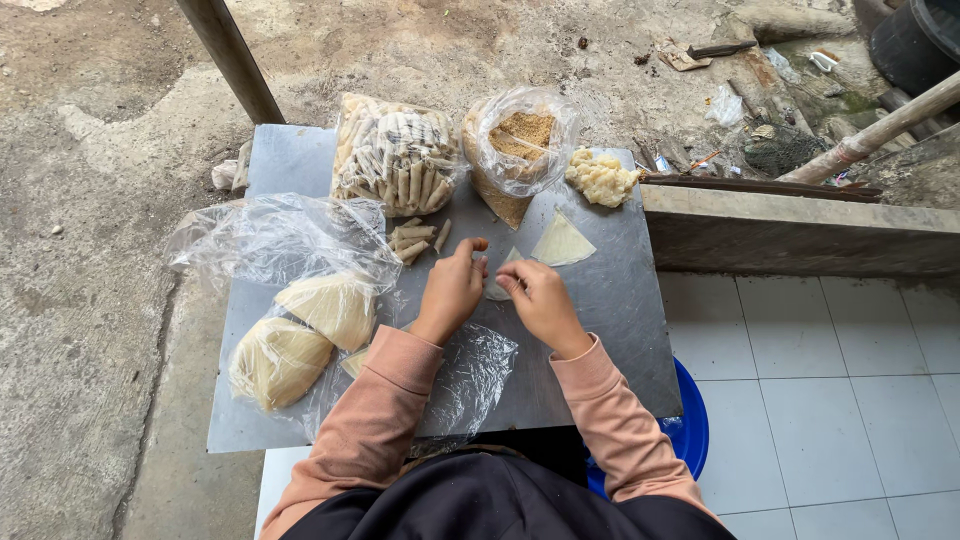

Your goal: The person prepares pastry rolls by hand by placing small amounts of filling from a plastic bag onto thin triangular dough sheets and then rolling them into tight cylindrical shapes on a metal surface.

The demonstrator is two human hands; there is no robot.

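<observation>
Head view: both hands meet over a small pale triangular pastry wrapper that lies on the grey metal tabletop, near its middle. The left hand is curled, its fingers bent down with the fingertips pinching the wrapper's left edge. The right hand is likewise curled, its fingertips pressed onto the wrapper from the right, so the two hands almost touch each other. Both arms wear salmon-pink sleeves.

Just beyond the hands, a second, flat cream triangular wrapper lies on the tabletop, apart from the one being handled. Behind it sits a lumpy pale yellow mound of filling. To its left stands an open clear plastic bag of golden-brown crumbs, and beside that a clear plastic bag packed with finished pale rolls. A few loose pale rolls lie in front of that bag, near the left hand. On the left side of the tabletop, two stacks of pale folded wrappers rest inside crumpled clear plastic. A blue plastic tub shows under the table's right edge, over white floor tiles.
</observation>
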